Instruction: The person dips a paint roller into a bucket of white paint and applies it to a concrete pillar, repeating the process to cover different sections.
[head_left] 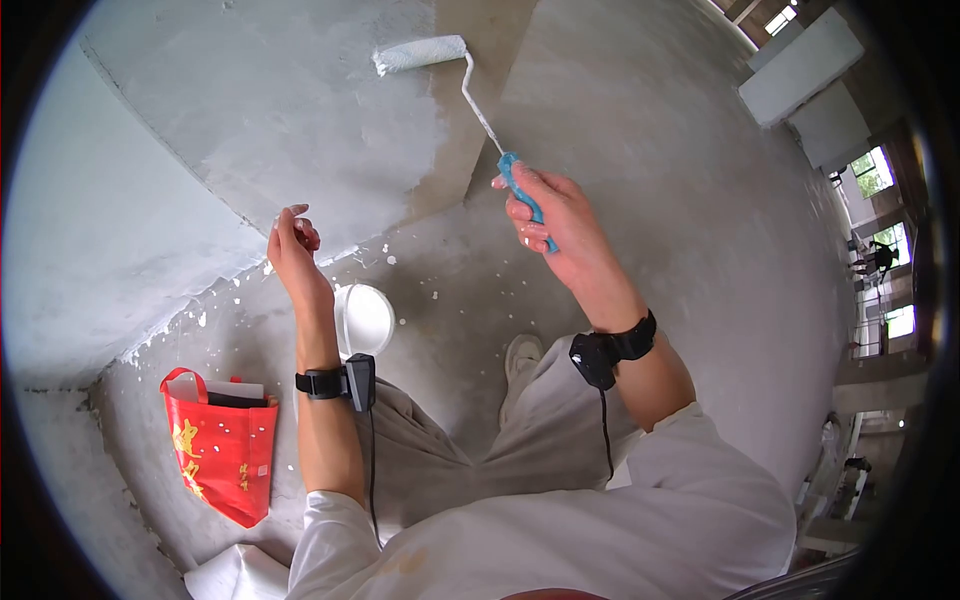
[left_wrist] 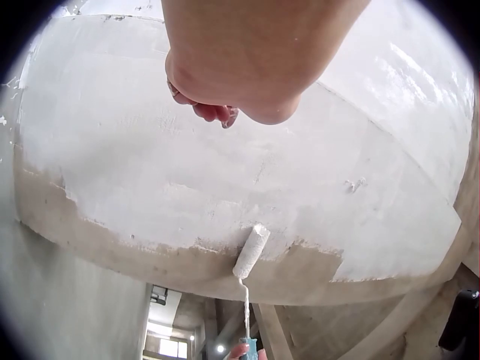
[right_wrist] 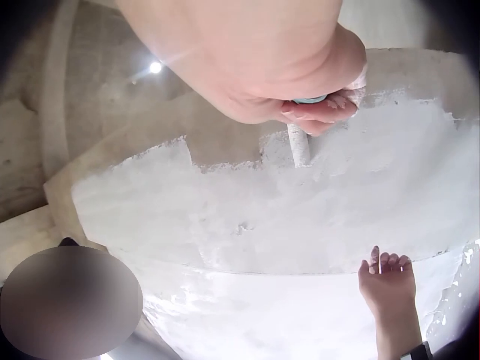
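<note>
My right hand (head_left: 553, 222) grips the blue handle (head_left: 522, 195) of a paint roller, fingers curled round it. The white roller sleeve (head_left: 422, 54) lies against the wall (head_left: 300, 100), near the border between white paint and bare brownish strip; the left wrist view shows the sleeve (left_wrist: 251, 251) at that ragged paint edge. My left hand (head_left: 296, 245) holds nothing and is raised before the wall, its fingers loosely bent. In the right wrist view the left hand (right_wrist: 388, 281) shows with fingers apart from any object, and the roller sleeve (right_wrist: 298, 145) is partly hidden behind my right hand (right_wrist: 300, 82).
A white bucket (head_left: 364, 320) stands on the floor below my left hand. Left of my legs is a red bag (head_left: 225, 450) with things inside. White splashes dot the floor (head_left: 440, 270). Pale blocks (head_left: 800, 70) and windows are at the far right.
</note>
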